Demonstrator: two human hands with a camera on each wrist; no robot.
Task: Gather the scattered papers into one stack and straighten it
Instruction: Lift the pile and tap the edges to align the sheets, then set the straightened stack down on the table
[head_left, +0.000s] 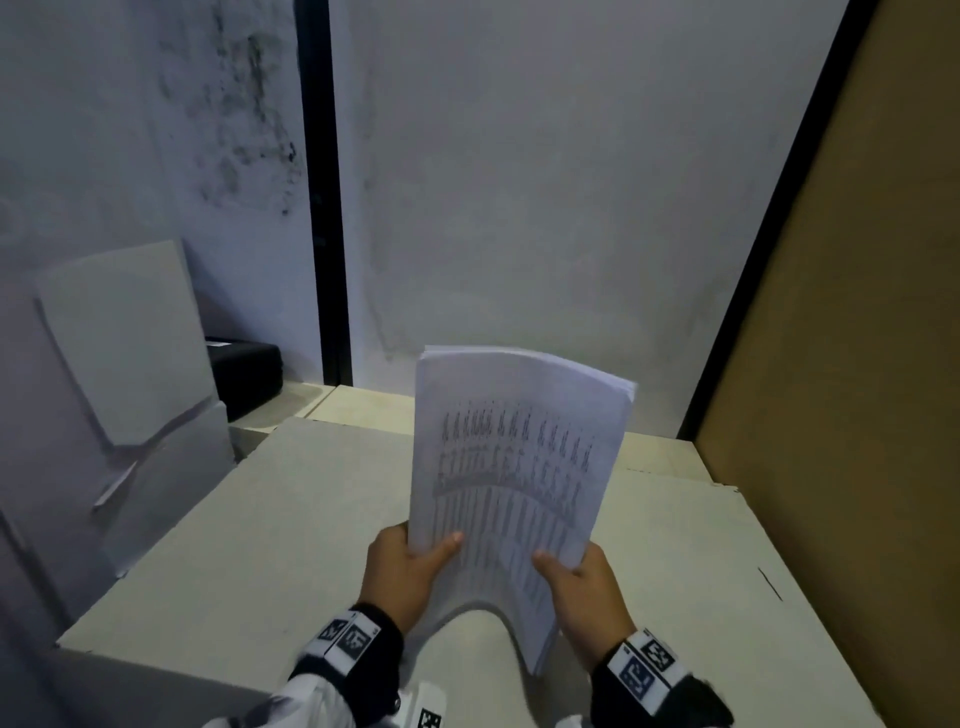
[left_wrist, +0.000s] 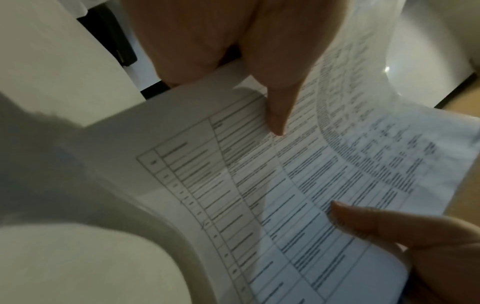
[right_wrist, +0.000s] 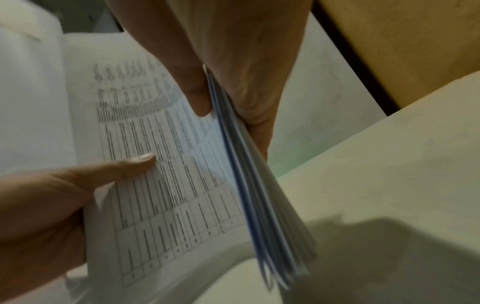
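A stack of printed papers (head_left: 514, 467) with tables on the top sheet is held up above the pale table (head_left: 260, 535), bowed across its width. My left hand (head_left: 410, 566) grips its lower left edge, thumb on the printed face. My right hand (head_left: 576, 587) grips the lower right edge the same way. In the left wrist view the papers (left_wrist: 298, 185) curve under my left thumb (left_wrist: 275, 107). In the right wrist view the sheet edges (right_wrist: 259, 185) fan slightly below my right hand (right_wrist: 226, 98).
A white panel (head_left: 124, 343) leans at the left beside a black case (head_left: 244, 374). A brown board (head_left: 841, 364) stands along the right side of the table. A grey wall (head_left: 545, 182) rises behind.
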